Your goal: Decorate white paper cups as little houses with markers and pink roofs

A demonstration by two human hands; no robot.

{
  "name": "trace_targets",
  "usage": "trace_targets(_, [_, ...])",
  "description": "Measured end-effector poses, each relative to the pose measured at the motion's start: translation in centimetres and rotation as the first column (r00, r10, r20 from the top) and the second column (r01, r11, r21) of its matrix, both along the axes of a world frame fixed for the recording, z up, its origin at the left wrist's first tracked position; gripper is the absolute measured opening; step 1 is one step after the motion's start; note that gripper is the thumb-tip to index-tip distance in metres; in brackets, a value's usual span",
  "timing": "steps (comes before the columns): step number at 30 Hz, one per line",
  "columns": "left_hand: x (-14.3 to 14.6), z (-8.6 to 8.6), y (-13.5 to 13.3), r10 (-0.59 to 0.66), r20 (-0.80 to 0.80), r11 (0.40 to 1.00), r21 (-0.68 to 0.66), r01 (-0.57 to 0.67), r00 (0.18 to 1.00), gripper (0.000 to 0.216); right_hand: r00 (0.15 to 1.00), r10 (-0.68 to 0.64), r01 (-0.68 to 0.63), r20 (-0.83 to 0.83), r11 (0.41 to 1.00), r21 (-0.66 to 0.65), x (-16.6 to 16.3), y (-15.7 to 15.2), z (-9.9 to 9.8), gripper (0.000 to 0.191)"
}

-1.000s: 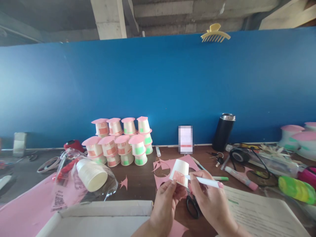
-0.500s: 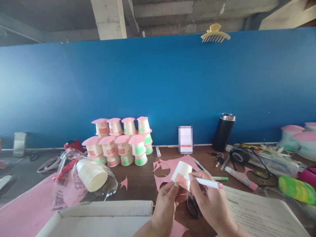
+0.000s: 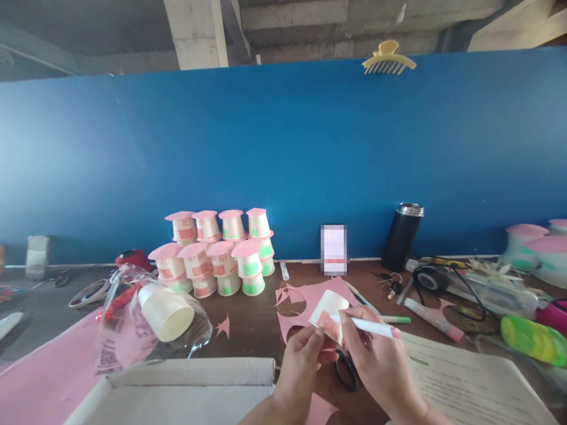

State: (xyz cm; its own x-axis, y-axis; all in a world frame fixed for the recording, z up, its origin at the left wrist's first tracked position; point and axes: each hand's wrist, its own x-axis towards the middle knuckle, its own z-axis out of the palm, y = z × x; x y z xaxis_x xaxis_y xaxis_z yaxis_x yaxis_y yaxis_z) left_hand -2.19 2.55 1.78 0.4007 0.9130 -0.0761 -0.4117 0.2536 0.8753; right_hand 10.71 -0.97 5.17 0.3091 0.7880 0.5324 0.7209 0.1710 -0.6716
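Note:
My left hand (image 3: 305, 360) grips a white paper cup (image 3: 333, 302) by its rim, tilted over the table. A pinkish-red coloured patch (image 3: 328, 323) shows on the cup's side near the rim. In my right hand (image 3: 376, 354) is a white marker (image 3: 370, 326) with a pink end, held like a pen. Its tip meets the cup at the coloured patch. Beneath the hands, black-handled scissors (image 3: 346, 370) lie partly hidden. Pink paper with round cut-outs (image 3: 287, 321) lies behind the cup.
Stacked paper-cup houses with pink roofs (image 3: 212, 268) stand at the back left. Bagged paper cups (image 3: 166, 313) and a white box (image 3: 190, 375) lie in front. A black flask (image 3: 402, 239), keys (image 3: 392, 286), a green-ended marker (image 3: 396, 320) and printed paper (image 3: 473, 378) are on the right.
The cup has shifted very slightly to the right in my left hand. The marker stays against the coloured patch, and the rest of the table looks the same.

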Motion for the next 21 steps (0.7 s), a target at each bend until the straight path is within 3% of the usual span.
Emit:
trace_targets(7, [0.05,0.35,0.13,0.046,0.165,0.996,-0.086,-0.032,0.985,0.03,0.999,0.029,-0.029,-0.044,1.0,-0.01,0.03,-0.13,0.18,0.023])
trace_targets(13, [0.11,0.24,0.2,0.101,0.219,0.986,-0.154,-0.067,0.97,0.029,1.0,0.012,-0.012,0.017,1.0,0.011,0.01,-0.17,0.42,0.026])
trace_targets(21, [-0.13,0.07,0.23,-0.017,-0.029,0.999,0.048,0.018,0.999,0.039,1.0,-0.004,0.004,-0.014,1.0,-0.015,-0.04,-0.17,0.31,0.025])
